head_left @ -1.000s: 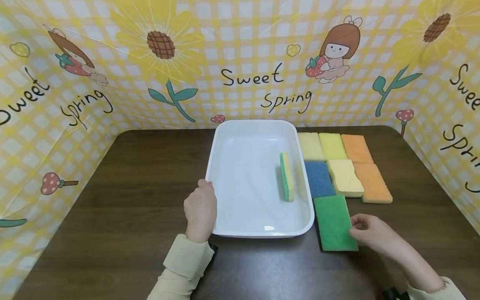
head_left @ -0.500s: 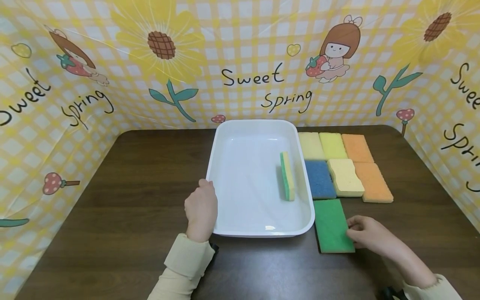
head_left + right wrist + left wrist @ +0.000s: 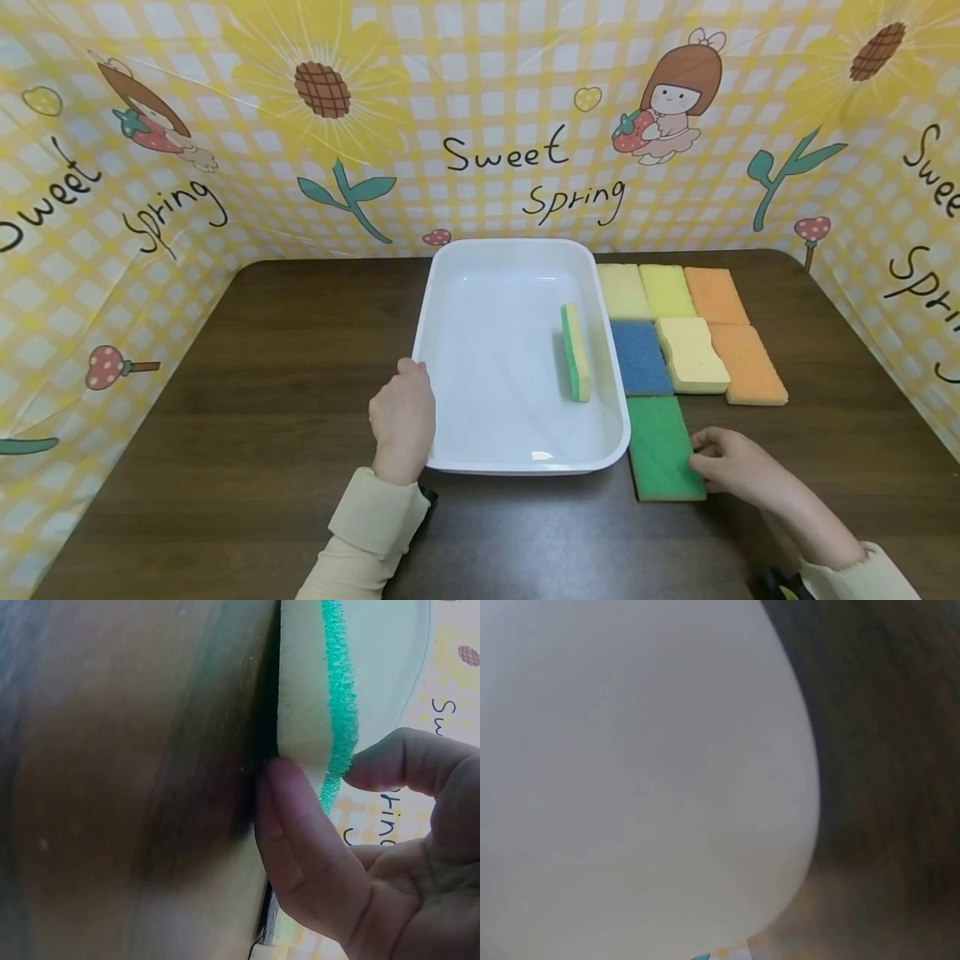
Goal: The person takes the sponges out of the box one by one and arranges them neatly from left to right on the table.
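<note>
My left hand (image 3: 402,421) grips the left rim of a white rectangular tray (image 3: 525,463), fingers curled over the edge. The tray's pale outer wall (image 3: 630,780) fills most of the left wrist view, where that hand's fingers are out of sight. Right of the tray, my right hand (image 3: 738,468) pinches the right edge of a scouring sponge (image 3: 663,450), green side up. In the right wrist view, the thumb is on its green layer (image 3: 341,697) and the fingers reach its pale foam side (image 3: 304,682), low over the table. Inside the tray, another green-and-yellow sponge (image 3: 575,354) stands on its long edge.
Flat sponges lie in two rows along the tray's right side: pale yellow (image 3: 622,292), lime (image 3: 667,290) and orange (image 3: 716,295) behind, blue (image 3: 641,358), wavy cream (image 3: 692,357) and orange (image 3: 747,364) in front. A yellow checked cloth (image 3: 480,108) walls in the dark wooden table (image 3: 247,433).
My right hand has brought the green sponge down and slightly left, against the tray's side and just in front of the blue sponge. The left hand keeps its hold on the rim.
</note>
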